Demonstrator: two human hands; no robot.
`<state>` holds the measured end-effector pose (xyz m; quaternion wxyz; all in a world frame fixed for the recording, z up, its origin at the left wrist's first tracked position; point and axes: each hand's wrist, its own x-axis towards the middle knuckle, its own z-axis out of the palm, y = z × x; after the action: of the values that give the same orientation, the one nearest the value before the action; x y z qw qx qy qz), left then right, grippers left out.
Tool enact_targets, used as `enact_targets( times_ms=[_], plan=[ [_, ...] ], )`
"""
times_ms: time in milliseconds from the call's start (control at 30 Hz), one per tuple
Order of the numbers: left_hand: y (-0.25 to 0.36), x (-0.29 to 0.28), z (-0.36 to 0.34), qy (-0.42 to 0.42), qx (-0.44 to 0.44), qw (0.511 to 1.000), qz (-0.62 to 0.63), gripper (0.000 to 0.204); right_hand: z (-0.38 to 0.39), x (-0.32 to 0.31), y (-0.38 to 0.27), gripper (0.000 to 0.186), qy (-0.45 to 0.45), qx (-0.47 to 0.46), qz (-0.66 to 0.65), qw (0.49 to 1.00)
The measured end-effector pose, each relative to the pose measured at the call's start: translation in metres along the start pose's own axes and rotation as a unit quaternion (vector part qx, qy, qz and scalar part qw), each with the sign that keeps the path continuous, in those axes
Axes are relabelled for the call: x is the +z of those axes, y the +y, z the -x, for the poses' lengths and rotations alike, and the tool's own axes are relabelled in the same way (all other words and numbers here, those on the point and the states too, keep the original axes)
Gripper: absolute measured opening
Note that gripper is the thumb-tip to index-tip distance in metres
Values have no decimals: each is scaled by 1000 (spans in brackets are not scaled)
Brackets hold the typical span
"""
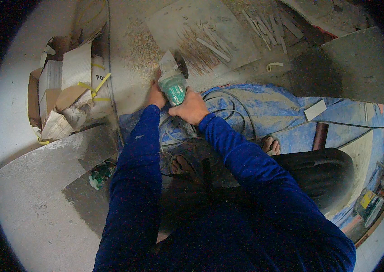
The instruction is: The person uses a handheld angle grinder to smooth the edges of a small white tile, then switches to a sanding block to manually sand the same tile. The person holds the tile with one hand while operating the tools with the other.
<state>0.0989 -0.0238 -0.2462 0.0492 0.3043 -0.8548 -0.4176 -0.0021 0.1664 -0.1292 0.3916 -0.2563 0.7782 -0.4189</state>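
Note:
Out in front of me, both hands hold a green angle grinder with a dark round disc at its far end. My right hand is closed around the grinder's body from the right side. On the other side my left hand grips it, its fingers partly hidden behind the tool. The disc stands apart from my hands, above a floor strewn with chips and thin strips. Whether it touches anything or spins, I cannot tell.
Left of the grinder is a torn cardboard box with yellow straps. A blue tarp with coiled cable lies under my bare feet. A grey slab is at the right. Loose strips lie at the back.

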Motion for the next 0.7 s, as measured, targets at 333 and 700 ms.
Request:
enact_targets(
  times_ms=[333,700],
  plan=[
    [-43,7,-15,-39,5,995,-89,63,1,1,3,77,-8,8,2,1000],
    [-62,15,-17,-28,-18,999,37,65,4,1,3,79,-8,15,5,1000]
  ],
)
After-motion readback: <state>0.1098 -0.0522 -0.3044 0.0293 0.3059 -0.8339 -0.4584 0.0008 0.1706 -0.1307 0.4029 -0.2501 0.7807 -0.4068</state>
